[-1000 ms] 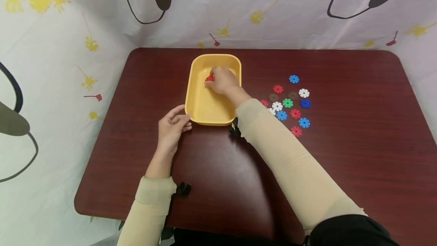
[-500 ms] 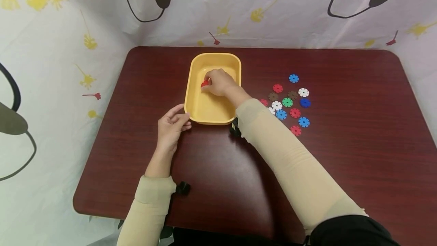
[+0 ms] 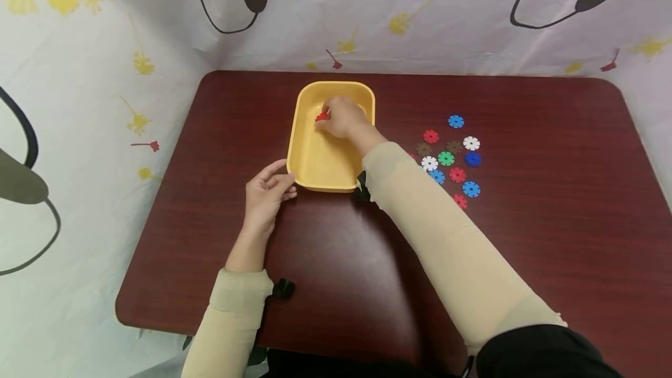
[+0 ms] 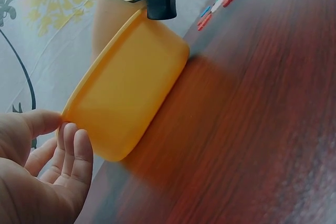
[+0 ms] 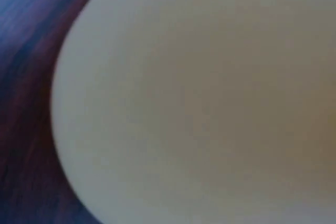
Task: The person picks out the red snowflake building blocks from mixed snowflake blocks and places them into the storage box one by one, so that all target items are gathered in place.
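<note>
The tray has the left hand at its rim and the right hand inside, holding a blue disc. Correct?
Not blue: the head view shows the right hand holding a red disc inside the tray, with the left hand at its rim.

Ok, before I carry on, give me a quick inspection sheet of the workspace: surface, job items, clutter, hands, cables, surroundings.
Surface: dark red-brown table with wood grain and a glossy reflection near the front.
Job items: yellow tray upright on the table; loose discs in red, white, brown, green and blues lie to its right, some partly hidden by the right sleeve.
Clutter: nothing seen.
Left hand: holds the tray's near left corner.
Right hand: pinches a red disc within the tray's outline; height above its floor unclear.
Cables: nothing seen.
Surroundings: pale printed cloth behind and left of the table.
</note>
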The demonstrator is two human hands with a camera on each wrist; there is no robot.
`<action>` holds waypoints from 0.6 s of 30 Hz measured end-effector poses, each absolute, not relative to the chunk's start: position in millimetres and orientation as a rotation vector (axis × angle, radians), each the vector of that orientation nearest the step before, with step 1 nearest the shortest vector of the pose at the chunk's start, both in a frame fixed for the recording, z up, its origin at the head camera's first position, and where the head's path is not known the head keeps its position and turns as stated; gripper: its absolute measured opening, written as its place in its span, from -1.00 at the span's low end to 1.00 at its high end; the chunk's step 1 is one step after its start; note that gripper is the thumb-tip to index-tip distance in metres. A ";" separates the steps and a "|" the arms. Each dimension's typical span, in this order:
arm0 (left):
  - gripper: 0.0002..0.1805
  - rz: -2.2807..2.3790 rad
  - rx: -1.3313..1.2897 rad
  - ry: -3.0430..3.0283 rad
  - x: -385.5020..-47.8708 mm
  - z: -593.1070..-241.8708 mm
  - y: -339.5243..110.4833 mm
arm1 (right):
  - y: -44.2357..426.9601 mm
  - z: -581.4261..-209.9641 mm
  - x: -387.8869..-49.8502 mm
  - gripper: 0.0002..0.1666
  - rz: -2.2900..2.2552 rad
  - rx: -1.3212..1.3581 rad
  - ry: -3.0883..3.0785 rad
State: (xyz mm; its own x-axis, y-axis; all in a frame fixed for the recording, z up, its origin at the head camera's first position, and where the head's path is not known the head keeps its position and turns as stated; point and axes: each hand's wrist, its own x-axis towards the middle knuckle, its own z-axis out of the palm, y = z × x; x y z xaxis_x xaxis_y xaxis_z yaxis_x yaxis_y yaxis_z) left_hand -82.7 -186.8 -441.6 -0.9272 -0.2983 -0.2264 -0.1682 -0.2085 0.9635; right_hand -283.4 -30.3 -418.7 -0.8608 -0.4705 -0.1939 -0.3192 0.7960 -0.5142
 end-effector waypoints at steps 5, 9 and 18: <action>-0.56 -2.317 0.559 -1.945 -81.8 -439.4 -183.4 | -26.2 -419.9 -284.7 -0.54 -0.650 -0.560 2.682; -0.56 -2.314 0.547 -1.946 -81.7 -437.6 -182.9 | -24.5 -416.4 -283.9 -0.56 -0.634 -0.573 2.670; -0.56 -2.334 0.570 -1.921 -79.1 -436.1 -184.3 | -18.3 -407.7 -285.3 -0.54 -0.662 -0.604 2.687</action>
State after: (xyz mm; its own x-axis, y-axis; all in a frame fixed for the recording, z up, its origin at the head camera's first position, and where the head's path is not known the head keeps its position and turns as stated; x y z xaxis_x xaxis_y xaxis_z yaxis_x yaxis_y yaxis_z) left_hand -79.1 -184.3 -436.1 -0.9293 -0.2807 -0.2399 -0.1815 -0.2186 0.9588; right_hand -285.3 -18.3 -407.7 -0.8638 -0.4662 -0.1911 -0.3240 0.8044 -0.4980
